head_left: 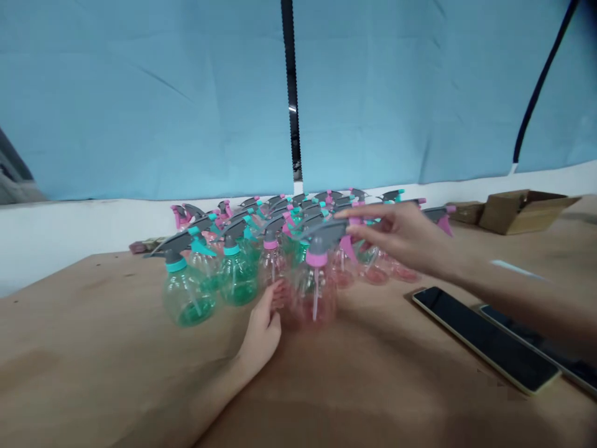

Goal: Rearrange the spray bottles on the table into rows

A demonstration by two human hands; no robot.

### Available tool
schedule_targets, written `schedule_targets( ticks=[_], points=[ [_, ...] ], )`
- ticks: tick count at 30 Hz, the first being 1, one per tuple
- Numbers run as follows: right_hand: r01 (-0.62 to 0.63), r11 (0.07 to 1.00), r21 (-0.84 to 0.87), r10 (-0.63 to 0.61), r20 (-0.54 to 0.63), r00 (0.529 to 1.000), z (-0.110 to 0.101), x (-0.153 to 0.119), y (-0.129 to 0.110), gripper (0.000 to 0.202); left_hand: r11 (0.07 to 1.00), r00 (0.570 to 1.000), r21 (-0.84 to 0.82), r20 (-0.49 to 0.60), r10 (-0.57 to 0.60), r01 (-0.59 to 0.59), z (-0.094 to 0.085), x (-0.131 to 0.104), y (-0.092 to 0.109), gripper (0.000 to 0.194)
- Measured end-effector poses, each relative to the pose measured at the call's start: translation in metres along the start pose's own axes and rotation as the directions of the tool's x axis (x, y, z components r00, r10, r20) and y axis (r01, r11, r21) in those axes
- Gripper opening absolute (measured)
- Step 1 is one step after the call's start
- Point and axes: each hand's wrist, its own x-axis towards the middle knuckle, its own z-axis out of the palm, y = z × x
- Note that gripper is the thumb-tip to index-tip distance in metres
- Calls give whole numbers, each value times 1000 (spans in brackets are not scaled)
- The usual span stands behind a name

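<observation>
A clear pink spray bottle (313, 295) with a grey and pink trigger head stands upright, slightly blurred, at the front of a group of similar bottles. My right hand (401, 236) reaches in from the right, its thumb and fingers closed around the nozzle end of that head. Low on the bottle's left side is my left hand (263, 323), fingers partly bent toward the bottle and thumb apart. Whether the left fingertips touch it I cannot tell. Just behind are a green spray bottle (237, 277) and another pink spray bottle (272, 261).
At the front left stands a green spray bottle (189, 298). Two dark-screened phones lie on the wooden table (116, 354), the nearer phone (485, 336) below my right forearm. An opened cardboard box (517, 214) sits at the back right. Blue sheeting (186, 93) hangs behind.
</observation>
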Motion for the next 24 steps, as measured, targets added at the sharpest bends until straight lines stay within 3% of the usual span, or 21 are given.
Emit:
schedule_targets(
  ticks=[4, 9, 12, 15, 18, 21, 24],
  points=[
    [29, 999, 41, -29, 8, 1000, 31, -9, 17, 26, 995, 996, 57, 52, 79, -82, -1, -4, 2, 61],
    [57, 994, 92, -60, 36, 998, 35, -9, 17, 27, 998, 998, 57, 64, 6, -10, 1, -4, 3, 56],
    [68, 980, 187, -80, 57, 995, 39, -14, 22, 37, 994, 998, -89, 46, -52, 56, -2, 0, 5, 51],
    [17, 944, 328, -50, 92, 994, 50, -31, 39, 65, 947, 989, -304, 130, -63, 101, -12, 11, 12, 45],
    [-64, 968, 243, 9, 221, 975, 67, -56, 60, 75, 871, 971, -473, 240, -13, 128, -23, 30, 25, 47],
    [-57, 997, 52, 33, 378, 925, 86, -79, 72, 83, 803, 933, -570, 357, 53, 173, -25, 53, 37, 55],
    [-19, 999, -33, 33, 503, 863, 101, -91, 76, 86, 811, 832, -531, 545, 105, 246, -19, 74, 46, 58]
  ],
)
